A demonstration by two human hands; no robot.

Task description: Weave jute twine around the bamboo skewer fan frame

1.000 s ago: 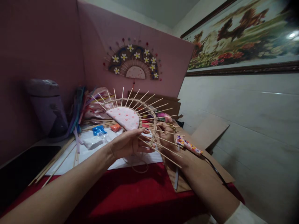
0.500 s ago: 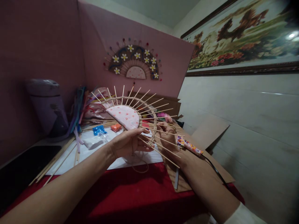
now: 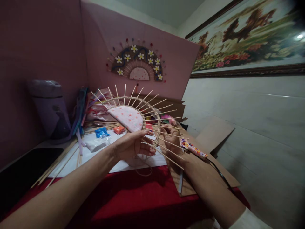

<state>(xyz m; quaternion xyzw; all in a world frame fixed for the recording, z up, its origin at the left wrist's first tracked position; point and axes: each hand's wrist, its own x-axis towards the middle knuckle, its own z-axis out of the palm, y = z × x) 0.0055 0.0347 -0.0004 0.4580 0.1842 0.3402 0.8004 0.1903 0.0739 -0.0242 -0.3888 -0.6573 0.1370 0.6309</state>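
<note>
A half-round woven stick frame (image 3: 131, 117) is held up over the table. Its middle is a white half disc with pink-red dots; thin wooden sticks fan outward, and a band of braided twine (image 3: 158, 118) crosses them. My left hand (image 3: 131, 144) grips its lower end, thumb in front and fingers beneath. At its right side is my right hand (image 3: 170, 135), fingers bent and closed among the outer sticks, which partly cover them. What the right fingertips pinch is too small to make out. Loose twine (image 3: 145, 174) hangs in a loop below my left hand.
Loose sticks (image 3: 56, 160) and a dark flat panel (image 3: 28, 171) lie left. Blue (image 3: 102, 132) and orange packets (image 3: 119, 130) rest on white paper. A flower-patterned glue gun (image 3: 194, 149) with a cord lies on cardboard (image 3: 214, 171). A flowered half-round piece (image 3: 140, 57) hangs on the pink board.
The stick frame has tilted slightly, its upper left edge a little higher. Both hands keep nearly the same place, and the view has shifted very slightly.
</note>
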